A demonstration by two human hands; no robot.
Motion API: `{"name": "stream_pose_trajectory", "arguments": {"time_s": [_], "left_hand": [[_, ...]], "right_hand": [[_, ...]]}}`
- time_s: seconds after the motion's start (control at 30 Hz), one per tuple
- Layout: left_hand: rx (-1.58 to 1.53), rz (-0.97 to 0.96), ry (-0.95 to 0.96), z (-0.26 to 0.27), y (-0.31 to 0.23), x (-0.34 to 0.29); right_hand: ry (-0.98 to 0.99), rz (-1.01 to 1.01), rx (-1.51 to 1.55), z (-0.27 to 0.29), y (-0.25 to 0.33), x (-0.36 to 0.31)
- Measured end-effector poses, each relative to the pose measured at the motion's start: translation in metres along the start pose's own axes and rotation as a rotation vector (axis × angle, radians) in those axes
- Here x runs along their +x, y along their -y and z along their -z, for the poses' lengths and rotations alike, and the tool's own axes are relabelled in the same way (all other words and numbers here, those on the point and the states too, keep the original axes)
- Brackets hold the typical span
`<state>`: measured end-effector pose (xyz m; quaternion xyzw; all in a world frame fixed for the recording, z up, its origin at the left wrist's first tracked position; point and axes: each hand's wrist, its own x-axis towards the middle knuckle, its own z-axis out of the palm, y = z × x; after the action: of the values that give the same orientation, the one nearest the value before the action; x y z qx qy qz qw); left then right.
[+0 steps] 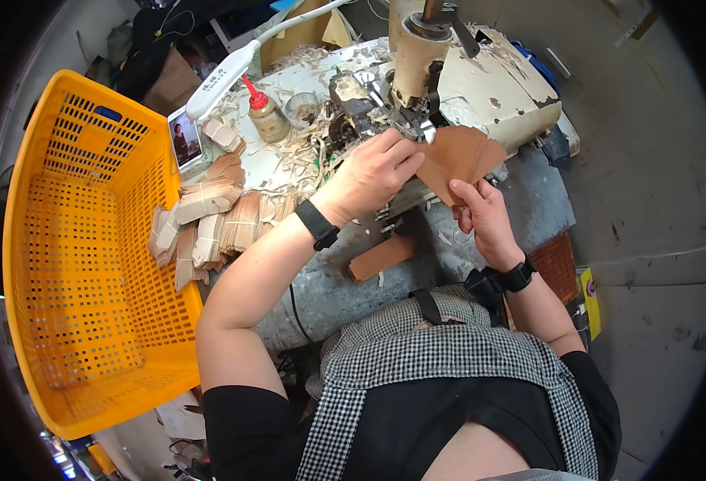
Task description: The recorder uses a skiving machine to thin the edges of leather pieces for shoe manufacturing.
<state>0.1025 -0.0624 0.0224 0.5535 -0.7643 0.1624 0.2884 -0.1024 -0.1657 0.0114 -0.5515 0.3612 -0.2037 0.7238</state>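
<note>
A fan of flat brown leather pieces (467, 152) spreads out beside the working head of a cream-coloured bench machine (417, 68). My right hand (485, 220) pinches the fan's narrow lower end between thumb and fingers. Across from it, my left hand (373, 176) has its fingers curled together at the fan's left edge, close under the machine's metal foot (427, 132). The left fingertips are partly hidden. Nearer to me, a small stack of brown leather strips (381, 258) lies on the grey worktop (313, 293).
To the left stands a large yellow slotted basket (121, 321). Banded bundles of pale brown pieces (209, 200) lie between it and my left arm. Beyond are a red-capped bottle (266, 116), a phone (185, 138), a white lamp (223, 80) and pale scraps (305, 148).
</note>
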Motion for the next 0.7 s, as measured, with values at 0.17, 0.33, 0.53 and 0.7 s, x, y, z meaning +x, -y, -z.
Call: {"name": "stream_pose_trajectory", "arguments": {"time_s": [0.17,0.33,0.53,0.7], "left_hand": [[-0.003,-0.01,-0.056,-0.003,-0.001,-0.006],[0.059,-0.008,-0.042,0.002,-0.002,0.004],[0.046,0.025,-0.046,-0.004,-0.004,0.001],[0.001,0.011,-0.114,0.011,-0.03,0.005]], "right_hand": [[-0.008,0.004,-0.005,-0.001,0.0,-0.001],[0.03,0.021,-0.018,0.002,-0.003,0.001],[0.037,0.047,-0.032,0.002,-0.003,0.001],[0.071,0.086,-0.075,0.004,0.0,-0.01]]}}
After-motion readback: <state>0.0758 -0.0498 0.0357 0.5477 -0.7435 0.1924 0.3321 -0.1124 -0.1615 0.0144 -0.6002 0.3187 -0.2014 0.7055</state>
